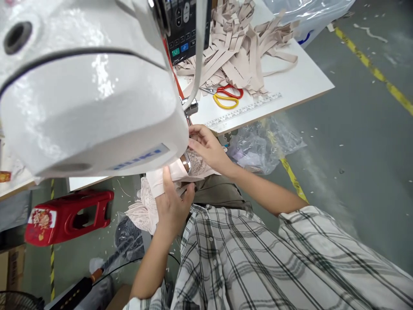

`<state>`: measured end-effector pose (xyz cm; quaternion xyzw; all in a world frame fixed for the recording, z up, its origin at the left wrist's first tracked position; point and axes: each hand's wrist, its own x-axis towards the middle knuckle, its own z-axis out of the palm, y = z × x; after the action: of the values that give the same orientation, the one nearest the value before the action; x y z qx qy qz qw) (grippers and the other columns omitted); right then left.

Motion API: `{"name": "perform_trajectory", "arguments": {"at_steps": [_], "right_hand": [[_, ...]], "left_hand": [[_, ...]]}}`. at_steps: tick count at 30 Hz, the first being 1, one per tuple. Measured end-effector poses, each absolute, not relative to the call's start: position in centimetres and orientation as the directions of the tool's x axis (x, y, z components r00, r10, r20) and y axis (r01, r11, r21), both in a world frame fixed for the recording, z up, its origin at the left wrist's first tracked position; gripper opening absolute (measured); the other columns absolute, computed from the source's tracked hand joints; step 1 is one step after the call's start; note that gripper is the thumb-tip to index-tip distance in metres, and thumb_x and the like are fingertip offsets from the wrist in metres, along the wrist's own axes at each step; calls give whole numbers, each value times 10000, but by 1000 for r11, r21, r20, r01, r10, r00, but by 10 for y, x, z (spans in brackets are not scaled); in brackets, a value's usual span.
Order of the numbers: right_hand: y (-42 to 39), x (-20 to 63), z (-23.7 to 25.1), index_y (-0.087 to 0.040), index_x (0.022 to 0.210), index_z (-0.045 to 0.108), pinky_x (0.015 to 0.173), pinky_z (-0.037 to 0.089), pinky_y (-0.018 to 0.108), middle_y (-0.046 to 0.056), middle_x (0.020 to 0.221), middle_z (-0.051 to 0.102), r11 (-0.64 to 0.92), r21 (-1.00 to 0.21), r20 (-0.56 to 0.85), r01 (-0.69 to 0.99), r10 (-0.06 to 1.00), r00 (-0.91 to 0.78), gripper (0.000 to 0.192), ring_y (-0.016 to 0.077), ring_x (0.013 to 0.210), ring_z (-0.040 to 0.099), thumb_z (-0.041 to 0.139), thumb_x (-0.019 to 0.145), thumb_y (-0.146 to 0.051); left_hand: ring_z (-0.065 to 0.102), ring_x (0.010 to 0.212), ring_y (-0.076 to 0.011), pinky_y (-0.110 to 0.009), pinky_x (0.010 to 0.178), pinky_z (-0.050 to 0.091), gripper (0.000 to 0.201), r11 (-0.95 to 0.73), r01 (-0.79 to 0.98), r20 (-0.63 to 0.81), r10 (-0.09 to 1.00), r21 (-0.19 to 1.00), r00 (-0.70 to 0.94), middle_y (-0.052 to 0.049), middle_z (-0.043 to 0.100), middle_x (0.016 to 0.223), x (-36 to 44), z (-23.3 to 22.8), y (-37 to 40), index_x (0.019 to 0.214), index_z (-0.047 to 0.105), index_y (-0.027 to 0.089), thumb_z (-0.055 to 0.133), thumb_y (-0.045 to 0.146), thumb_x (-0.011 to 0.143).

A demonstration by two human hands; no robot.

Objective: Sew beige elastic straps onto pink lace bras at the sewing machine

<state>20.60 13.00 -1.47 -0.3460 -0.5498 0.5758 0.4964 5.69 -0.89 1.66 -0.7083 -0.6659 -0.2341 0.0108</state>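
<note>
Grey concrete floor all round me, yellow tape lines running across it, and low on the far left a red stool (67, 217) lies tipped on its side. Moving right, the big white sewing machine (87, 86) fills the upper left of my view; there's blue lettering on its lower edge, too blurred for me to read. Its black control panel (183, 30) has rows of buttons, markings too small to make out.

Now the work: my left hand (172, 206) is closed on the beige fabric (151, 202), thumb pressing the flat band up toward the needle area, the lacy bulk hanging down off my lap. Just right of it, my right hand (208, 148) lies with fingers spread and flat on the fabric right beside the presser foot (186, 162), not gripping, just pinning it. To do this well, I judge, both hands should keep the band flat and taut, edges aligned, fingertips clear of the needle, feeding evenly.

Further right on the white table (306, 82): a heap of beige strips (238, 47), red and yellow scissors (227, 97) just below the heap, and a ruler (245, 110) along the table's near edge, its marks too fine to read. Below the edge hangs a crumpled clear bag (264, 146).
</note>
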Motion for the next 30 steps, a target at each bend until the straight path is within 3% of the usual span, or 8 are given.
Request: {"name": "perform_trajectory", "arguments": {"at_steps": [8,12,14,18,21,24,27,30], "right_hand": [[70,255,2,-183,1012,636,724,492,290,48,936,666,38,-996,-4,75,871,-491,365,180,846,621,664,883,-523],[54,274,2,-186,881,662,577,417,253,4,743,625,-63,-993,-78,96,984,-162,331,138,648,533,571,939,-499],[51,275,3,-187,821,664,563,407,243,-9,713,614,-41,-990,-78,133,954,-290,280,128,627,518,576,932,-429],[49,263,7,-196,805,713,633,431,231,-22,753,688,205,-954,-123,219,399,-909,184,120,678,592,557,900,-216],[52,251,2,-176,863,729,637,380,260,37,802,714,545,-730,-43,412,565,-824,254,144,719,599,497,960,-212],[57,241,-11,-157,992,728,654,387,301,85,833,714,705,-509,202,493,655,-728,306,186,772,605,433,1010,-238],[55,239,-21,-183,1126,693,816,471,349,104,1043,716,716,-540,369,442,673,-641,264,221,963,628,471,991,-233],[49,240,-20,-203,1113,680,900,495,380,103,1093,687,628,-634,410,451,768,-492,227,233,1035,619,567,958,-325]], "left_hand": [[569,1324,-403,-502,1000,561,989,-286,912,309,931,294,193,-294,545,1442,101,13,-47,1620,18,100,651,402,923],[715,1104,-247,-360,905,606,720,-461,700,331,886,545,325,-143,743,1160,106,34,-57,1586,200,155,560,260,971],[674,1178,-244,-405,1015,551,533,-483,709,364,871,515,329,-123,730,1191,101,45,-52,1483,410,202,536,186,965],[712,932,-298,-494,960,523,248,-302,866,95,953,399,288,-132,726,826,86,47,-29,893,698,156,515,299,981],[639,634,-236,-395,736,534,443,103,783,-246,967,614,66,-77,602,562,71,30,-10,667,631,174,478,452,977],[591,597,-187,-345,712,521,418,472,185,-497,860,862,117,-28,576,548,59,9,3,701,641,179,590,547,892],[554,598,-145,-313,721,521,406,540,-223,-514,842,812,167,24,520,558,53,-3,2,699,610,185,730,567,768],[560,666,-128,-263,709,489,374,463,-197,-455,886,864,86,-1,596,685,53,-2,-7,721,639,178,700,532,825]]}}
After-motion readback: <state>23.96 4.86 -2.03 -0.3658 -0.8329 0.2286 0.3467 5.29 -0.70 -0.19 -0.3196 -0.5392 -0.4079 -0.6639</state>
